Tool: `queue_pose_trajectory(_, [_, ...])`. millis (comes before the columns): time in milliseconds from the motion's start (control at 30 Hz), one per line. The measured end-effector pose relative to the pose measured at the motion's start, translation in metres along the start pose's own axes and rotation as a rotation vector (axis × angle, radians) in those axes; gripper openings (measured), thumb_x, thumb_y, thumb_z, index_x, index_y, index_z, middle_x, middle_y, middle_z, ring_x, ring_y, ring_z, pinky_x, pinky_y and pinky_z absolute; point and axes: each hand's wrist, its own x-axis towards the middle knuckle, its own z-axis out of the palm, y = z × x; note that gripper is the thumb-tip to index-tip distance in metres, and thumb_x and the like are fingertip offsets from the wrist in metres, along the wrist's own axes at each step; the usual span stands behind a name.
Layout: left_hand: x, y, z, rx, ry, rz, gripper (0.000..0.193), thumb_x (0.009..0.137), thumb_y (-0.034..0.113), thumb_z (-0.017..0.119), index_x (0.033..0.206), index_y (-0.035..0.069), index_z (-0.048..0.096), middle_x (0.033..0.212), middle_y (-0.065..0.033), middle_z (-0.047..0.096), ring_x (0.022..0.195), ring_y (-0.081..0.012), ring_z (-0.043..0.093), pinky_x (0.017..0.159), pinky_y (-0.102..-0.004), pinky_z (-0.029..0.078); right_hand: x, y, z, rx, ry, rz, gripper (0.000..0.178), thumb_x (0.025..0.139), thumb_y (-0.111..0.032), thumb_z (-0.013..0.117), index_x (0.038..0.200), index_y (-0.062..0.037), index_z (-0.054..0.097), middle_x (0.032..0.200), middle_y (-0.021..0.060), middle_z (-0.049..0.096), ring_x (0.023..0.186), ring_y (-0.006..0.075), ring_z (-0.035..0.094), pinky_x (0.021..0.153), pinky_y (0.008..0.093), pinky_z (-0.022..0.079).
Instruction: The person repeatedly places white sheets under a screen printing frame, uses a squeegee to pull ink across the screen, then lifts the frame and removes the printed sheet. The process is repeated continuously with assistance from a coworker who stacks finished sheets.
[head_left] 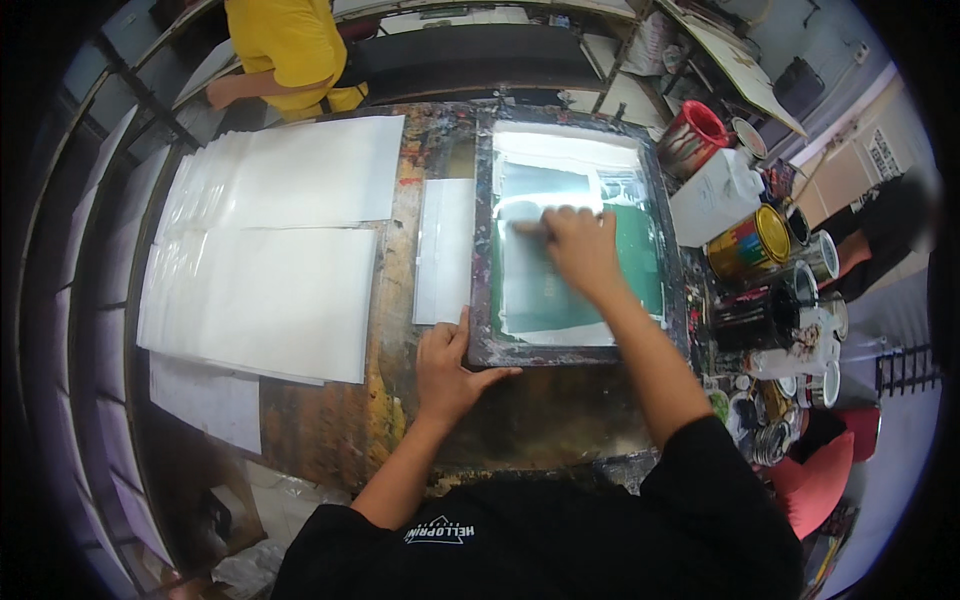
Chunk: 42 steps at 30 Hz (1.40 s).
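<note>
A screen printing frame point(480, 270) with a dark, stained border lies on the worktable in front of me. Its mesh point(637, 255) is green, with pale, shiny patches. My right hand point(582, 250) is closed over the mesh around a narrow brownish squeegee point(530, 228), mostly hidden under the fingers. At the frame's near left corner rests my left hand point(447, 365), its index finger along the left side and its thumb spread along the near edge. A white sheet point(445, 250) pokes out from under the frame's left side.
Stacks of white sheets point(260, 300) cover the left of the stained worktable point(400, 400). Ink cans point(748, 243), a white jug point(715, 195) and several jars crowd the right side. Racks point(100, 330) stand at far left. A person in yellow point(285, 50) is beyond the table; another in dark clothing point(885, 230) is at right.
</note>
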Motion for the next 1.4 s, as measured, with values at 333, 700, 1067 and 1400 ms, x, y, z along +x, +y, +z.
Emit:
queue_pose_trajectory(333, [0.0, 0.003, -0.001, -0.022, 0.068, 0.075, 0.119, 0.064, 0.061, 0.093, 0.155, -0.002, 0.052, 0.084, -0.0078, 0.059, 0.08, -0.0252, 0.054, 0.082, -0.0392, 0.041, 0.134, 0.071, 0.015, -0.017, -0.193, 0.034, 0.036, 0.09, -0.028, 0.069, 0.125, -0.0177, 0.069, 0.115, 0.0101, 0.075, 0.113, 0.0336, 0.072, 0.096, 0.0647, 0.045])
queue_pose_trajectory(700, [-0.005, 0.003, -0.002, -0.069, 0.061, 0.046, 0.109, 0.074, 0.054, 0.092, 0.156, -0.005, 0.049, 0.095, -0.0122, 0.067, 0.085, -0.0265, 0.06, 0.089, -0.0414, 0.045, -0.075, -0.032, -0.077, 0.06, -0.188, -0.08, 0.035, 0.089, -0.032, 0.074, 0.107, -0.0057, 0.061, 0.096, 0.0152, 0.067, 0.094, 0.0376, 0.069, 0.079, 0.0522, 0.05])
queue_pose_trajectory(1067, [0.086, 0.063, -0.051, -0.466, 0.171, 0.083, 0.092, 0.092, 0.031, 0.085, 0.161, -0.007, 0.036, 0.136, -0.0252, 0.06, 0.107, -0.0319, 0.062, 0.09, -0.0437, 0.052, 0.007, -0.042, -0.194, -0.033, 0.576, -0.19, 0.058, 0.096, -0.062, 0.067, 0.08, -0.0055, 0.066, 0.078, 0.0116, 0.063, 0.079, 0.0327, 0.063, 0.082, 0.0477, 0.04])
queue_pose_trajectory(1400, [0.056, -0.023, 0.008, 0.108, -0.038, -0.234, 0.061, 0.101, 0.017, 0.069, 0.156, -0.001, 0.047, 0.122, -0.0272, 0.063, 0.11, -0.0432, 0.064, 0.099, -0.0495, 0.051, 0.072, -0.032, -0.263, 0.108, 0.299, -0.077, 0.079, 0.101, -0.068, 0.05, 0.071, 0.0003, 0.076, 0.067, 0.0217, 0.069, 0.073, 0.0402, 0.072, 0.075, 0.0508, 0.053])
